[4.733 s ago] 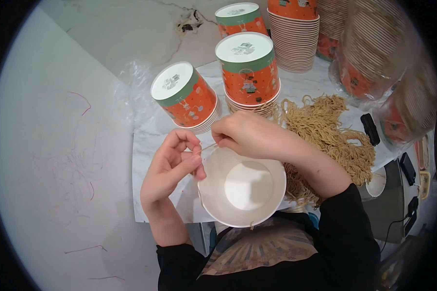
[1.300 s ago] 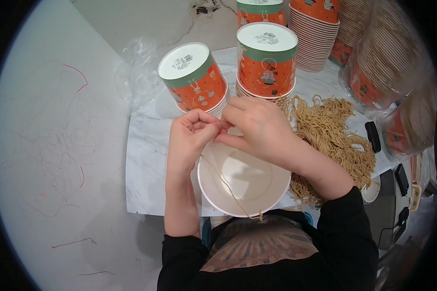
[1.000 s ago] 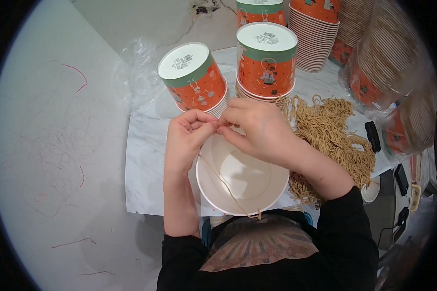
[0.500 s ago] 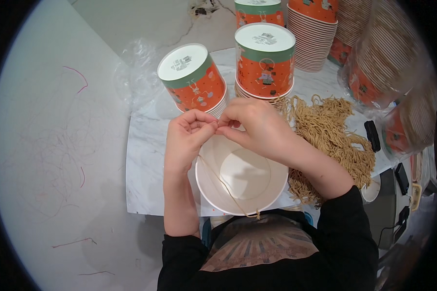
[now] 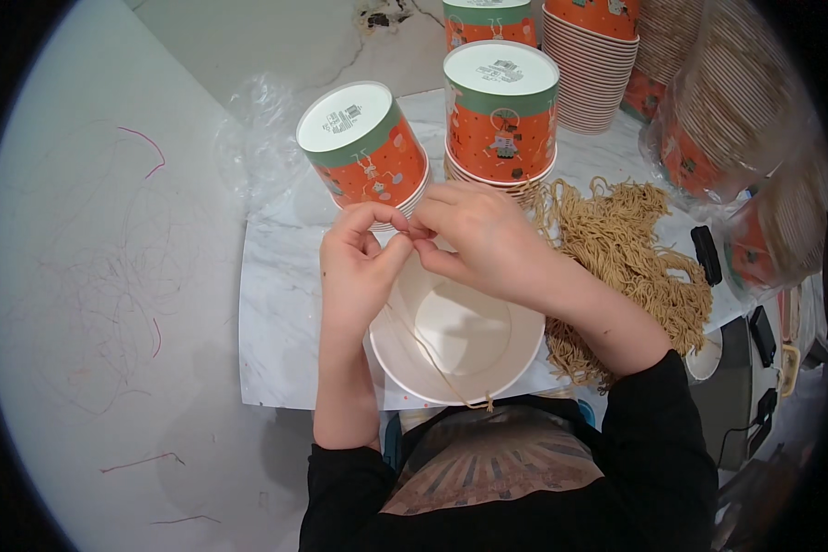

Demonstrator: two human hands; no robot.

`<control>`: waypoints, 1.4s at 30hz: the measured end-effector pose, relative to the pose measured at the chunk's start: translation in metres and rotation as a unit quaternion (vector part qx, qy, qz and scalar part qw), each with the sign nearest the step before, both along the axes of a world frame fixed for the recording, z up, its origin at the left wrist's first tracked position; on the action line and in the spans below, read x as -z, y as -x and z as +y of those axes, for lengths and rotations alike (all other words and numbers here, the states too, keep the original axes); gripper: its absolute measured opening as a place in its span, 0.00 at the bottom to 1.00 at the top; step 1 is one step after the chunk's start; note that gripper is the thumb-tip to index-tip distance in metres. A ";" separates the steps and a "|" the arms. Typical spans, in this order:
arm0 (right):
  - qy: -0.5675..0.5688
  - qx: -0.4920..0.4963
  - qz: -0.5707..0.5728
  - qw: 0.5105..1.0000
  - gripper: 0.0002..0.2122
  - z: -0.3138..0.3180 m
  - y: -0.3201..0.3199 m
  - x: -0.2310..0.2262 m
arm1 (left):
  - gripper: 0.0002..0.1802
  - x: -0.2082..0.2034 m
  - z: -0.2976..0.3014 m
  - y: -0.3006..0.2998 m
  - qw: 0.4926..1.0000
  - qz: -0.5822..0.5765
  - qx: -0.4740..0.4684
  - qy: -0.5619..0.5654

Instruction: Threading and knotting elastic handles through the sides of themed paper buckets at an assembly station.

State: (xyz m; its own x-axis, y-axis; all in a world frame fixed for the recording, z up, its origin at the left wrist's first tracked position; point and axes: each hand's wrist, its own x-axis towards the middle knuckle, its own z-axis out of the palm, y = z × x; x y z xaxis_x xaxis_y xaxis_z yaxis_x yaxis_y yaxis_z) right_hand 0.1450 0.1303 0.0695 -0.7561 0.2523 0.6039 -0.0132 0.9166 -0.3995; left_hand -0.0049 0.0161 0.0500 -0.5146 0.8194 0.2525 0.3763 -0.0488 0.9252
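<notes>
A white paper bucket (image 5: pixel 520 345) stands mouth up at the table's near edge, close to my body. A tan cord (image 5: pixel 430 357) is knotted at its near rim and runs slackly across the opening up under my left hand (image 5: pixel 363 258). That hand is closed, thumb and forefinger pinching the cord above the far-left rim. My right hand (image 5: pixel 474 230) is closed too, its fingertips meeting the left ones over the far rim and pinching at the same spot. The cord's end between the fingertips is mostly hidden.
Right of the bucket lies a heap of tan cords (image 5: pixel 616 267). Beyond my hands are upside-down orange and green bucket stacks (image 5: pixel 501 120), with a tilted stack (image 5: pixel 368 152) to their left. Plastic-wrapped stacks (image 5: pixel 736 101) stand far right, near a black object (image 5: pixel 706 256).
Both hands have shifted slightly upward and my left hand a little right. The fingertips stay pinched together, and the cord still hangs across the bucket.
</notes>
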 end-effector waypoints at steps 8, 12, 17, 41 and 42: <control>0.006 -0.027 -0.006 1.000 0.07 0.010 0.001 0.002 | 0.05 -0.002 0.007 0.002 0.988 -0.136 0.073 -0.007; 0.023 -0.030 -0.015 0.999 0.07 0.009 0.002 0.000 | 0.02 0.002 0.009 0.012 0.963 -0.244 0.108 0.044; -0.001 -0.016 -0.029 0.999 0.07 0.009 0.001 0.005 | 0.05 0.005 0.016 0.009 0.954 -0.271 0.119 0.041; 0.166 -0.039 -0.037 0.985 0.04 0.032 -0.001 0.003 | 0.07 0.027 0.031 0.006 0.907 -0.402 0.115 -0.050; 0.166 -0.039 -0.037 0.985 0.04 0.033 -0.001 0.003 | 0.07 0.026 0.031 0.007 0.906 -0.403 0.121 -0.048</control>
State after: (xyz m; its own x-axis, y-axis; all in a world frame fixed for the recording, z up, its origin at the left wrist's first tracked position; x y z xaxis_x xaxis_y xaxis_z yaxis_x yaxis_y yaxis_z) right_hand 0.1460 0.1629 0.0667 -0.8196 0.3658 0.4409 -0.0384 0.7328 -0.6794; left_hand -0.0115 0.0467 0.0240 -0.3726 0.9267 -0.0490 -0.4525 -0.1353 0.8814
